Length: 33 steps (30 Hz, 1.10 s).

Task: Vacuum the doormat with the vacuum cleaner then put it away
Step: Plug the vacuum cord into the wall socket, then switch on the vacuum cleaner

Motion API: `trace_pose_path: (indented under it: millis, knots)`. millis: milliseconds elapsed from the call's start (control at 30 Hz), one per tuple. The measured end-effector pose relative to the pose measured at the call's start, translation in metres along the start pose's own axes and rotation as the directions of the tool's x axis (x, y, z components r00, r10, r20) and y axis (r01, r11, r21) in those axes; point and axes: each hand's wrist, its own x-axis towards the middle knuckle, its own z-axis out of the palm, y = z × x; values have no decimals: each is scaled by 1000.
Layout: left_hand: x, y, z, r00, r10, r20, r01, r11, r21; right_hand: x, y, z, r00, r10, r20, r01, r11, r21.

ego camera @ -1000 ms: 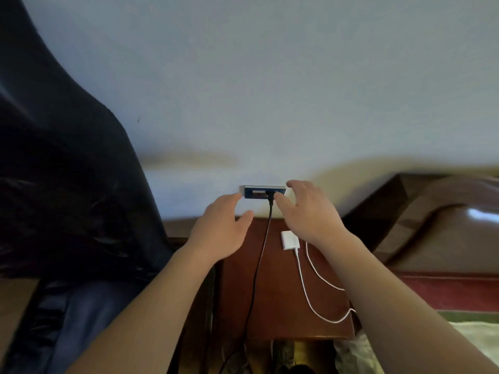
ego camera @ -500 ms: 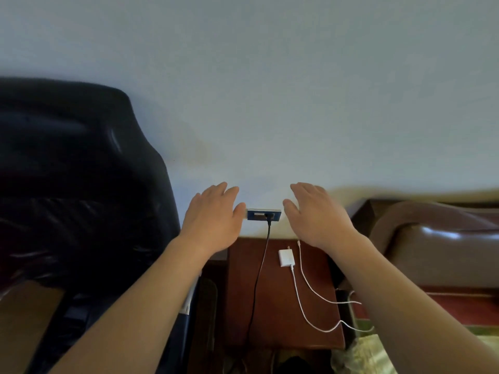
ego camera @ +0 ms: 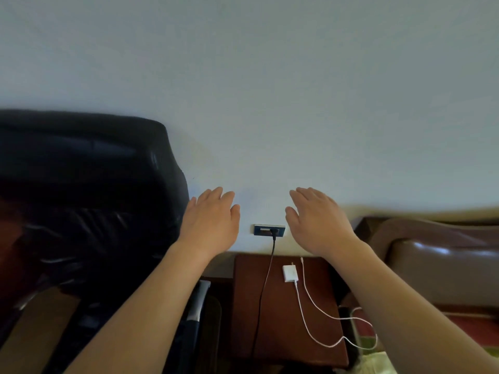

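— Vacuum cleaner and doormat, where are they?

— Neither is in view. All I see of the machine, I think, is the black cord [ego camera: 266, 287] plugged into the wall socket [ego camera: 269, 229], running down across the small brown counter [ego camera: 244, 306].

— What could go wrong?

— The cord lies just beside a white charger [ego camera: 289, 273] and its white cable [ego camera: 318, 311]. If I drag the vacuum off and the black cord pulls tight, it could sweep the charger off the counter or tug the plug out of the socket. It also drops beside the black chair [ego camera: 89, 201], where it might snag.

— And your hands?

— My left hand [ego camera: 210, 225] and my right hand [ego camera: 318, 225] are both spread flat, fingers loose, either side of the socket. They grasp nothing and touch nothing I can make out.
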Motion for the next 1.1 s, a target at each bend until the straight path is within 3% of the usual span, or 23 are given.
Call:
trace_pose_path:
  millis: [700,1100]
  knots:
    - [-74,72,-10,969,-234,-75,234,972,-13,-56,52,-40,977,-211,28,210,977,18]
    - [-159,89,-27,886,-449,-115,444,893,-70,-86,28,-52,908,-412,69,403,907,119]
